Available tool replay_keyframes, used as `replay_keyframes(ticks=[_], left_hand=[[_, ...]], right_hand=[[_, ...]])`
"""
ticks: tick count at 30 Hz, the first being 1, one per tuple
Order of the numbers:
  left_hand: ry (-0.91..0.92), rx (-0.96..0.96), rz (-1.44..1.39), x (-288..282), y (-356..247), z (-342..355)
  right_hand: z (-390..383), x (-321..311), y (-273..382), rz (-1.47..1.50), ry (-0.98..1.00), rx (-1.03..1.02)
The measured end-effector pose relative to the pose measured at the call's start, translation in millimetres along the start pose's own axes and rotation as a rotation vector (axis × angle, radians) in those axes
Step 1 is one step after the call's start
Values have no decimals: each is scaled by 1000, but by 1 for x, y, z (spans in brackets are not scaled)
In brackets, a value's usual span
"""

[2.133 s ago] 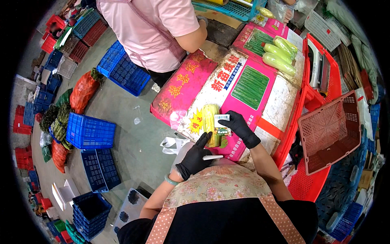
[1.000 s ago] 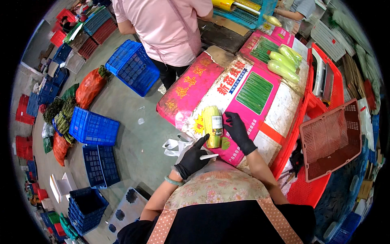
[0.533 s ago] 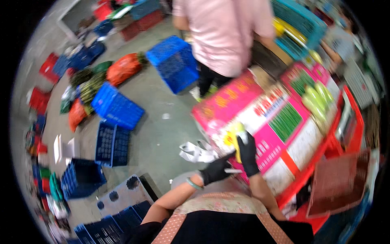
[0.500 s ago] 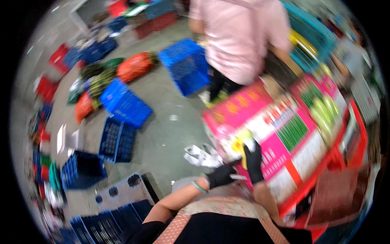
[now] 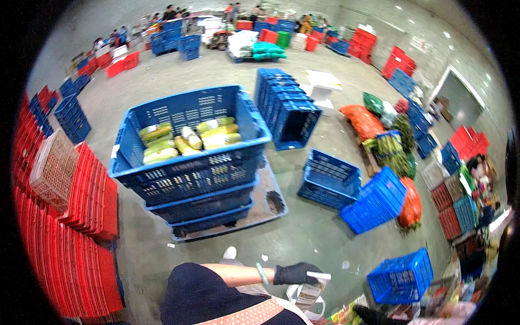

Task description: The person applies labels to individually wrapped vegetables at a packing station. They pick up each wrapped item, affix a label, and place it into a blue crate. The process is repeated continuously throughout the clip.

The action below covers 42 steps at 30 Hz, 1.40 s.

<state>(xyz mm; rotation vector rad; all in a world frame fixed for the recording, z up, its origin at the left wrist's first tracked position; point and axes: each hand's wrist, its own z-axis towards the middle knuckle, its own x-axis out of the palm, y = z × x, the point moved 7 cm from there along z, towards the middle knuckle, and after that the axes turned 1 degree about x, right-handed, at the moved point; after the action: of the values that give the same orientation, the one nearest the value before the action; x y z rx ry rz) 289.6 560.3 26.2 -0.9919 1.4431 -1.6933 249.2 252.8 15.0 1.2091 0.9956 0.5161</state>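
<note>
My left hand (image 5: 295, 273), in a black glove with a pale bangle at the wrist, is closed on a flat pale strip with a printed face (image 5: 311, 292); its exact kind is unclear. Below it, partly behind the strip, lies a white plastic bag (image 5: 319, 313). My right hand is out of the picture. Ahead and to the left, a large blue crate (image 5: 189, 165) tops a stack of similar crates. Inside it lie several long pale-green vegetables (image 5: 187, 142) with white labels or wraps. My left hand is apart from this stack.
The stack stands on a grey pallet (image 5: 273, 208). Tall red crates (image 5: 70, 265) line the left. Blue crates (image 5: 330, 176), one tipped over (image 5: 401, 276), and orange net bags (image 5: 362, 122) lie to the right. A co-worker's dark trouser leg (image 5: 374, 315) shows at the lower right.
My view has swung left, from the pink box and pale-green vegetables to the crate stack. My right hand has left the picture; my left still grips the pale strip.
</note>
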Motion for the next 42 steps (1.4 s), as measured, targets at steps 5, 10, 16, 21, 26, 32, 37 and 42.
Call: replay_keyframes(ticks=[5, 10, 16, 21, 26, 32, 37, 42], left_hand=[[-586, -93, -89, -198, -82, -106], [-1200, 203, 177, -302, -183, -241], [-1818, 242, 637, -319, -228, -404], [-1556, -50, 648, -364, -211, -420], [-1144, 87, 739, -363, -215, -407], [-1063, -14, 739, -361, -205, -411], [-1056, 150, 816, -358, -210, -410], [-1019, 114, 863, -358, -208, -410]], right_hand=[[46, 154, 76, 162, 567, -101], [-70, 391, 334, 14, 871, -589], [-278, 559, 462, -94, 1529, -954], [-394, 678, 401, -211, 1830, -1199], [-489, 753, 360, -157, 1868, -1509], [-564, 802, 341, -26, 1829, -1668], [-586, 807, 336, -152, 1838, -1686], [-586, 809, 329, -155, 1811, -1710]])
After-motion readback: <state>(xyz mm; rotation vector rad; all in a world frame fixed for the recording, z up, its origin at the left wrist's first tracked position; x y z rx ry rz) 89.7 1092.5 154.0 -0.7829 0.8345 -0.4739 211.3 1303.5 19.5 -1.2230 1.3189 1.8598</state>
